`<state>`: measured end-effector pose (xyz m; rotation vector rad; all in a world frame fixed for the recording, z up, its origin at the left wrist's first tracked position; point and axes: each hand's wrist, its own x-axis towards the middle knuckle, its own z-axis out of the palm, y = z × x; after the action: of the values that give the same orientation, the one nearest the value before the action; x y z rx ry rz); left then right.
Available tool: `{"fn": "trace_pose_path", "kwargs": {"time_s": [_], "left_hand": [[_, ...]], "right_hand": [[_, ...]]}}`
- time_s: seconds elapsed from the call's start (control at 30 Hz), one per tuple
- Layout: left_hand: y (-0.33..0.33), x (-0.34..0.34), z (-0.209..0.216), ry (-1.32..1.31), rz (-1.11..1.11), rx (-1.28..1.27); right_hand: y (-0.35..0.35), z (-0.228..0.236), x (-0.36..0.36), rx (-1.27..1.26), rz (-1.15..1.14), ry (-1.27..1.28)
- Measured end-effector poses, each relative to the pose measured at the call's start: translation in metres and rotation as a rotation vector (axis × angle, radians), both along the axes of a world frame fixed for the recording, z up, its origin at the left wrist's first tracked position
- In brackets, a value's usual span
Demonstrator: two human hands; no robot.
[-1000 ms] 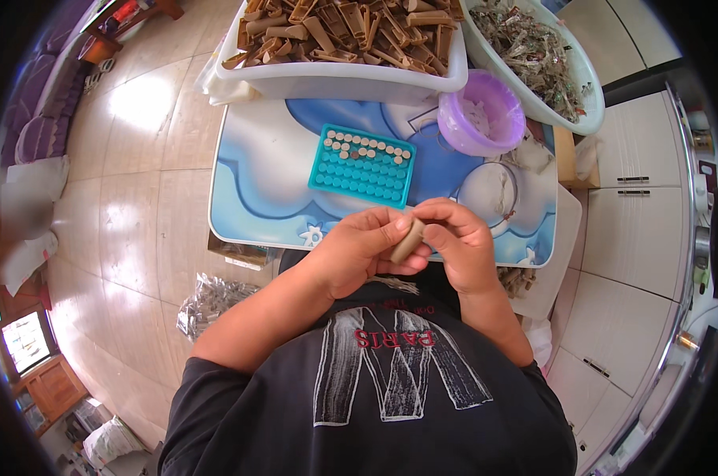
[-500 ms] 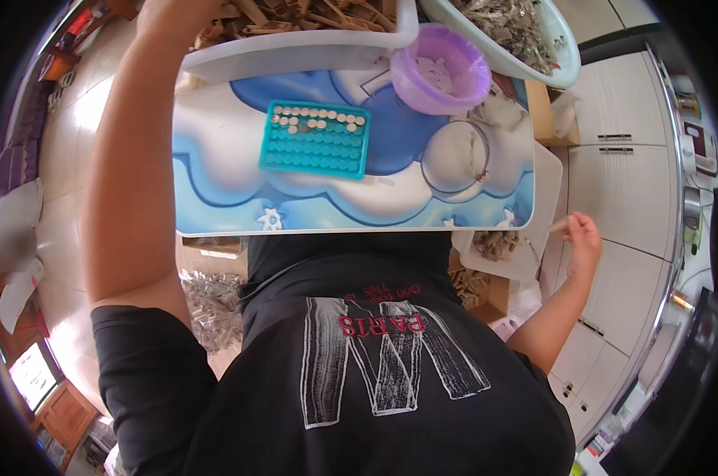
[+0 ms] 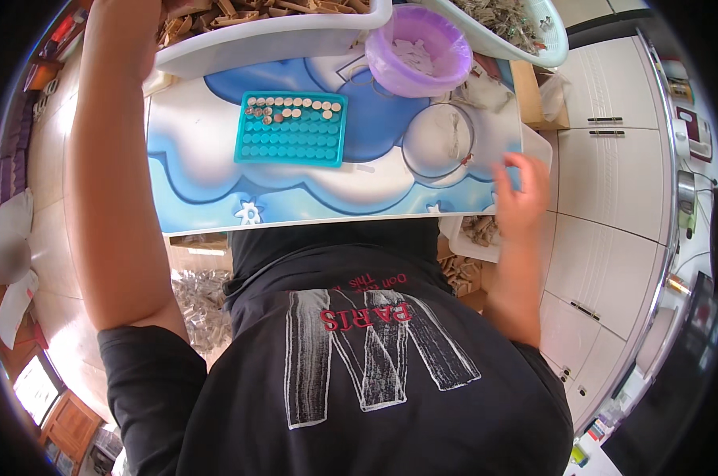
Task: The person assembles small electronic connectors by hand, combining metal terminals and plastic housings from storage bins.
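And the left hand (image 3: 130,25) is up at the brown pieces (image 3: 252,11) in the white bin (image 3: 283,41), too cut off to tell its grip, the blurred right hand (image 3: 524,189) open by the desk's (image 3: 359,197) right edge, teal tray (image 3: 290,163) between them, purple bucket (image 3: 414,84) and basket (image 3: 558,41) right of the bin.

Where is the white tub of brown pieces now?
The white tub sits at the head view's top edge, left of centre, beyond the turquoise tray and just left of the purple basin.
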<state>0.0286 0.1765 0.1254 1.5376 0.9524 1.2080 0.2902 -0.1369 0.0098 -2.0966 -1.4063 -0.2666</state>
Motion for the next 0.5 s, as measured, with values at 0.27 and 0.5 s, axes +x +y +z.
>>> {"fn": "trace_pose_path", "kwargs": {"time_s": [0.27, 0.5], "left_hand": [[-0.077, -0.026, -0.049, -0.212, -0.401, -0.421], [-0.134, -0.032, -0.082, -0.280, -0.415, -0.880]], "right_hand": [[0.047, -0.012, -0.010, -0.215, 0.015, -0.066], [0.046, 0.025, 0.022, 0.451, -0.130, 0.720]]}}
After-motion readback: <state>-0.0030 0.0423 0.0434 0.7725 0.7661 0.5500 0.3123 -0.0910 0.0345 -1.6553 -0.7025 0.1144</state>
